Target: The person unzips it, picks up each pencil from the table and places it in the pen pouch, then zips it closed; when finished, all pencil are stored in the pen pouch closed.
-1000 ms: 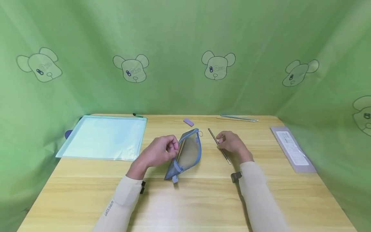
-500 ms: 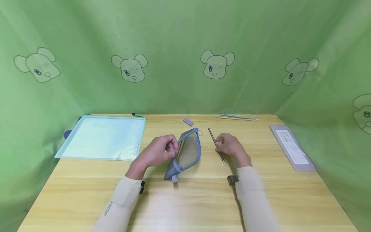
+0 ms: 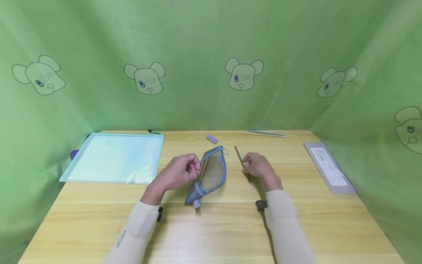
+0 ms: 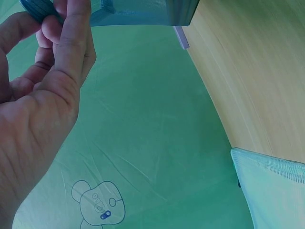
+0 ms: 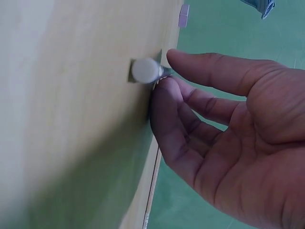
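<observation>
In the head view my left hand (image 3: 178,172) pinches the near-left edge of a blue mesh pencil pouch (image 3: 213,172), whose zipped mouth gapes wide. A pale pencil (image 3: 203,169) shows inside the pouch. The left wrist view has the fingers on the pouch's blue zipper edge (image 4: 37,9). To the right of the pouch, my right hand (image 3: 260,168) holds a dark pencil (image 3: 239,155) between thumb and fingers. Its white eraser end (image 5: 145,70) faces the right wrist camera. The pencil slants, with its other end pointing away toward the back of the table.
Behind the pouch lies a purple eraser (image 3: 211,139). Two pencils (image 3: 267,134) lie near the table's back edge. A light blue zip folder (image 3: 113,157) covers the left side, with a green-and-black item (image 3: 154,132) behind it. A flat labelled pack (image 3: 329,168) lies at right. Green curtains (image 3: 197,106) enclose the table.
My right hand has shifted a little left toward the pouch with the dark pencil, whose eraser end swung left. The left hand keeps its hold on the pouch. The head view has drifted slightly.
</observation>
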`<state>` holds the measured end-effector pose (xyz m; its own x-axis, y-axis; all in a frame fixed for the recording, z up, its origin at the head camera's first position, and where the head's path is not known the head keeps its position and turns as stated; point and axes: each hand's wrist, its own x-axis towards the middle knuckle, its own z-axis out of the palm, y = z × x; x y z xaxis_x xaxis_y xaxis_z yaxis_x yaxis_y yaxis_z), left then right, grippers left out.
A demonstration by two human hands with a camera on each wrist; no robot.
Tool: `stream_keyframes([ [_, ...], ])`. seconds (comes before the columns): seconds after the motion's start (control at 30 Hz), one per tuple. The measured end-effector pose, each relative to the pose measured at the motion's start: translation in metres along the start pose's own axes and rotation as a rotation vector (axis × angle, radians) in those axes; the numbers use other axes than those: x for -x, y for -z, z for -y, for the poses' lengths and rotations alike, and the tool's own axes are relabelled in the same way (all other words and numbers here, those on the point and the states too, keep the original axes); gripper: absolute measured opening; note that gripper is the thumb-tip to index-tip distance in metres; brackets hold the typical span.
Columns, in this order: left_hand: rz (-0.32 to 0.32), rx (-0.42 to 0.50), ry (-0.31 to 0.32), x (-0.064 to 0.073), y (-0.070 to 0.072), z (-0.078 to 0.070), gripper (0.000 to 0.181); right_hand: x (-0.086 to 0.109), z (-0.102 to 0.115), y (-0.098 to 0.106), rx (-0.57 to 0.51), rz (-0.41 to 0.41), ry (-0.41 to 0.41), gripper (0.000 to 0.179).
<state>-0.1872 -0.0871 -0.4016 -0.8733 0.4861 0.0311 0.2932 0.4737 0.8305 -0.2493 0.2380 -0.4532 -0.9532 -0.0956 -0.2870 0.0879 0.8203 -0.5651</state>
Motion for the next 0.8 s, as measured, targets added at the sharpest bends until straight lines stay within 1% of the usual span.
stream_keyframes([
  [0.33,-0.002,0.001,-0.009,0.000,0.000,0.000,0.013,0.003,0.006,-0.003,0.041,-0.007,-0.005,0.045],
  [0.57,-0.005,0.004,-0.004,-0.001,0.000,0.000,0.012,0.005,0.013,-0.008,0.144,0.005,0.016,0.046],
  [0.7,-0.009,-0.003,0.001,-0.001,0.000,0.000,0.012,0.006,0.017,-0.012,0.154,0.013,0.011,0.048],
  [0.8,-0.012,-0.007,0.004,0.000,0.001,0.000,0.012,0.007,0.020,-0.014,0.148,0.034,0.012,0.051],
])
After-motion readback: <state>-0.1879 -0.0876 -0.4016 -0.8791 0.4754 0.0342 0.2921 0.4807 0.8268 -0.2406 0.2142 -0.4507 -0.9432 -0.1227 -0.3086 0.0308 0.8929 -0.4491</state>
